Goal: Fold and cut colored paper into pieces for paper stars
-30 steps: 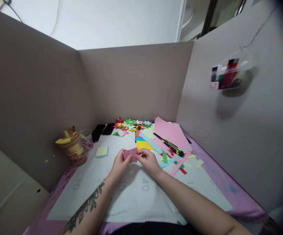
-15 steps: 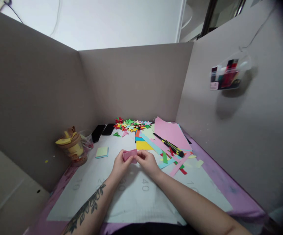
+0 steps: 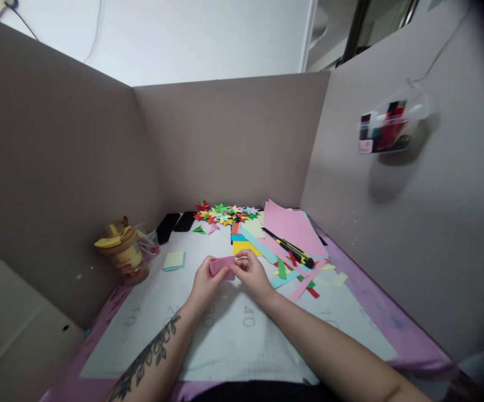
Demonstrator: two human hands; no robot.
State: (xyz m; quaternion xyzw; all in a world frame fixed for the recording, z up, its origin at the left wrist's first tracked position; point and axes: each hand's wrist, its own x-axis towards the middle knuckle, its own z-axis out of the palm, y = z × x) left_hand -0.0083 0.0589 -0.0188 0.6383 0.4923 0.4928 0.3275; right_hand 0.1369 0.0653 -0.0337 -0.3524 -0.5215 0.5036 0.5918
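A small piece of pink paper (image 3: 223, 267) is held up above the white mat (image 3: 225, 346), between my two hands. My left hand (image 3: 205, 279) grips its left side, thumb in front and the other fingers behind. At the right edge, my right hand (image 3: 250, 274) pinches the paper near its lower corner with thumb and a finger; the upper fingers are lifted and curled. Whether the paper is folded I cannot tell. To the left of my hands lies a small stack of pale green and blue paper squares (image 3: 174, 260).
Folded paper stars (image 3: 225, 213) are heaped at the back. On the right, a utility knife (image 3: 287, 248) lies over pink sheets (image 3: 292, 229) and cut paper strips (image 3: 304, 282). Two black phones (image 3: 168, 227) and a cup (image 3: 124, 251) stand left. A clear container (image 3: 392, 128) hangs on the right wall.
The fingers of my right hand have lifted and spread slightly off the paper's upper right edge. My left hand and the pink paper stay nearly in place.
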